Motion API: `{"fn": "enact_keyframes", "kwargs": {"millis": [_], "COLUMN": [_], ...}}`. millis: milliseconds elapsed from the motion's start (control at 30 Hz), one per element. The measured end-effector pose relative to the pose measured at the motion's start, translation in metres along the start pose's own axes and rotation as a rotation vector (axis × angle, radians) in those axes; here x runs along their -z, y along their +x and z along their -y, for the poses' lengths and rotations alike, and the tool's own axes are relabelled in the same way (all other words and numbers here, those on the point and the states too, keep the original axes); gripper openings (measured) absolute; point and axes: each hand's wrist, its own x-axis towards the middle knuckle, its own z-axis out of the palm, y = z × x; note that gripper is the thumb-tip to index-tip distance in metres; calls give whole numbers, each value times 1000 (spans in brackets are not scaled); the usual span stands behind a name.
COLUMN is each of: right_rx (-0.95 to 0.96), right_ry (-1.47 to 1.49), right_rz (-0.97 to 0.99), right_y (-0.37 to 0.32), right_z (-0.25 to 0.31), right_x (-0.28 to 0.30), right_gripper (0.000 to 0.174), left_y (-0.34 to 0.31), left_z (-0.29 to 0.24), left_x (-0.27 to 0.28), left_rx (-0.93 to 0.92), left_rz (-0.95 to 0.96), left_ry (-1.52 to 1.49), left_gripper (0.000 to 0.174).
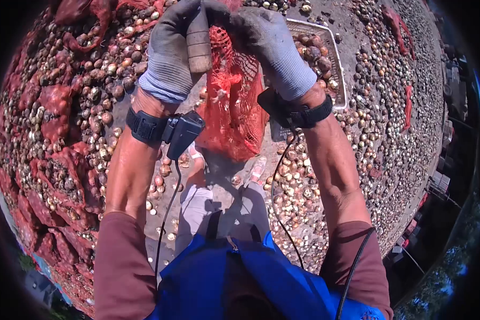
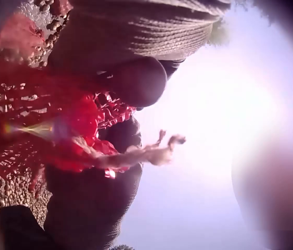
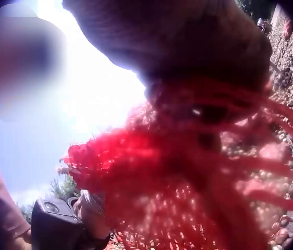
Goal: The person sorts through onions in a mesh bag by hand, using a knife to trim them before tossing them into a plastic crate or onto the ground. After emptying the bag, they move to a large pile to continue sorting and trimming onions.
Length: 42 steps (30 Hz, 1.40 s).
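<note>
A red mesh bag (image 1: 234, 106) hangs upright between my hands, its lower part in front of the feet. My left hand (image 1: 168, 50), in a grey knit glove, grips a worn wooden handle (image 1: 199, 45) beside the bag's gathered top; whatever the handle belongs to is hidden. My right hand (image 1: 272, 45), gloved alike, holds the mesh at the upper right, fingers bent over it. In the left wrist view, a frayed piece of twine (image 2: 154, 154) sticks out from the bunched mesh. The right wrist view shows loose red strands (image 3: 255, 161) below the dark glove.
A white plastic crate (image 1: 345, 80) with onions stands at the right, behind the right hand. Loose onions (image 1: 298, 176) cover much of the ground. Filled red mesh sacks (image 1: 53, 213) are heaped along the left. Cables (image 1: 168, 218) run down from both wrist cameras.
</note>
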Motion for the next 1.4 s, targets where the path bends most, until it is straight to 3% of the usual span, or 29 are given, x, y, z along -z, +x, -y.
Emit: {"fn": "enact_keyframes", "kwargs": {"millis": [33,100,167,200,267,300,333,367,433,467,500,533,600,633,667,700,733,767,800,833,867,900,933,1000,1167,1233,1300,1367,1400], "right_rx": [-234,-337,-28,-248,-554,-559,-856,-1099,-1520,-1725,-2165,-2366,-2573,-2654,-2665,-2675,-2660,-2640,-2602,-2578,-2549,-2525,-2428,-2391,-2055,-2384,-2252,-2120,-2178], "right_ry": [376,413,-296,-251,-71,93,620,508,522,537,699,902,912,989,1080,1171,1378,1580,1488,1354,1218,1391,1335,1227,1226,1259,821,498,583], "right_rz": [13,-27,-118,-77,49,-89,-187,-123,-90,-208,-324,-358,-353,-435,-452,-466,-681,-889,-804,-791,-777,-816,-802,-564,-664,-944,-385,279,-31], "right_y": [33,57,63,59,15,-29,-75,-153,-320,-419,-420,-500,-582,-567,-581,-596,-627,-664,-648,-639,-635,-636,-654,-602,-750,-690,-765,-796,-785], "right_z": [-1,-21,-81,-70,-89,-106,-97,-121,-115,-100,-49,-26,28,44,50,57,56,56,50,45,38,28,27,11,30,2,6,-16,-22], "right_x": [-6,-51,-110,-111,-126,-134,-136,-164,-192,-217,-186,-197,-210,-209,-220,-231,-261,-292,-298,-309,-320,-327,-344,-339,-457,-431,-481,-472,-470], "right_gripper": [31,40,45,51,39,50,55,55,54,47,47,46,43,44,44,44,39,36,29,26,28,29,30,27,27,27,31,30,30], "left_y": [28,73,111,129,142,138,135,101,77,69,57,44,16,4,-9,-29,-48,-62,-95,-112,-139,-173,-196,-223,-201,-189,-189,-192,-197], "left_z": [-5,-3,-5,-6,3,14,28,36,61,76,85,91,105,99,91,102,113,118,141,148,159,176,186,195,193,194,187,182,181], "left_x": [8,32,79,114,194,232,275,261,307,318,329,335,321,308,294,274,264,264,277,268,280,302,309,307,282,273,277,281,286], "left_rx": [-80,-184,-144,-65,128,184,205,218,210,181,167,146,-5,277,572,625,689,895,702,1068,933,967,995,1086,1371,1404,1468,1473,1439], "left_rz": [-33,-78,-37,7,43,-17,-250,-181,-307,-401,-395,-385,-232,-151,-146,-224,-1,212,461,376,598,573,576,515,307,315,291,252,230], "left_ry": [25,62,13,-36,-115,-91,-8,28,192,140,221,303,923,592,303,607,650,719,890,682,682,448,416,428,324,386,467,494,482], "left_gripper": [23,16,20,23,29,32,31,29,27,27,27,26,25,26,28,27,30,36,39,39,22,15,16,21,28,47,49,48,45]}}
